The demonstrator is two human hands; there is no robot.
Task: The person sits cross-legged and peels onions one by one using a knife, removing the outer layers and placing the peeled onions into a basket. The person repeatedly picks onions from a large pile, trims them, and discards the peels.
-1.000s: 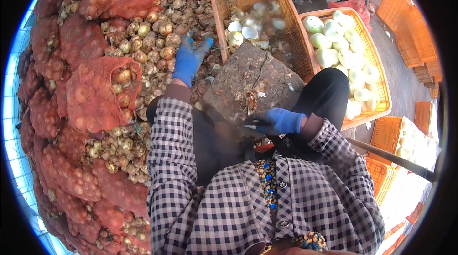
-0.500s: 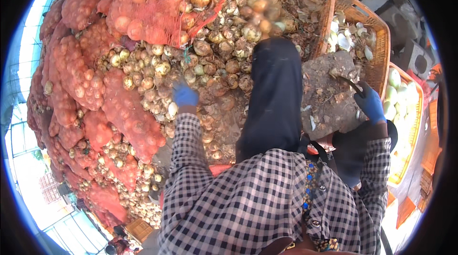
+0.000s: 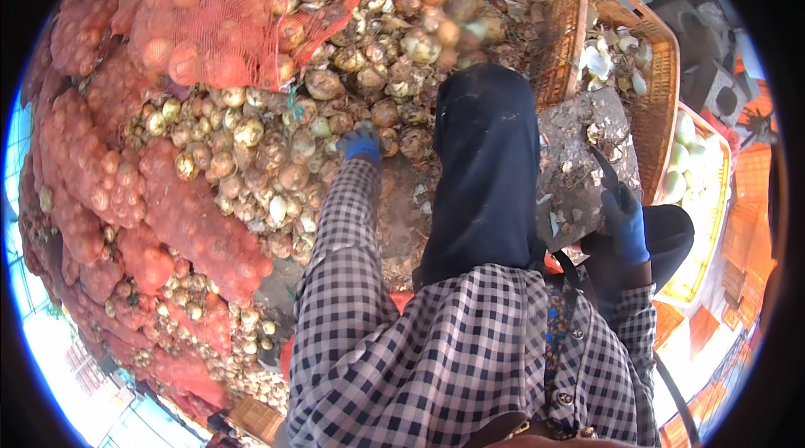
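My left hand [image 3: 361, 144], in a blue glove with dirty fingertips, reaches into a pile of loose onions [image 3: 289, 175]. Its fingers stretch over the onions at the pile's near edge, and I see nothing held in them. On the right, my right hand [image 3: 627, 228], also gloved in blue, is closed round the handle of a curved dark-bladed knife [image 3: 605, 166]. The blade points up and away, over a flat, dirt-covered block [image 3: 579, 184] littered with onion skins and scraps. My dark-clad knee [image 3: 486, 154] stands between the two hands.
A red mesh sack of onions [image 3: 226, 20] lies slit at its mouth at the far left, with more filled sacks [image 3: 193, 205] stacked leftward. An orange crate [image 3: 662, 70] holding peelings stands beyond the block. Right of it, a yellow crate [image 3: 713, 230] holds peeled pale onions.
My left hand has moved right and slightly away, onto onions nearer my knee. My right hand has drawn back toward me with the knife. The whole view has shifted a little.
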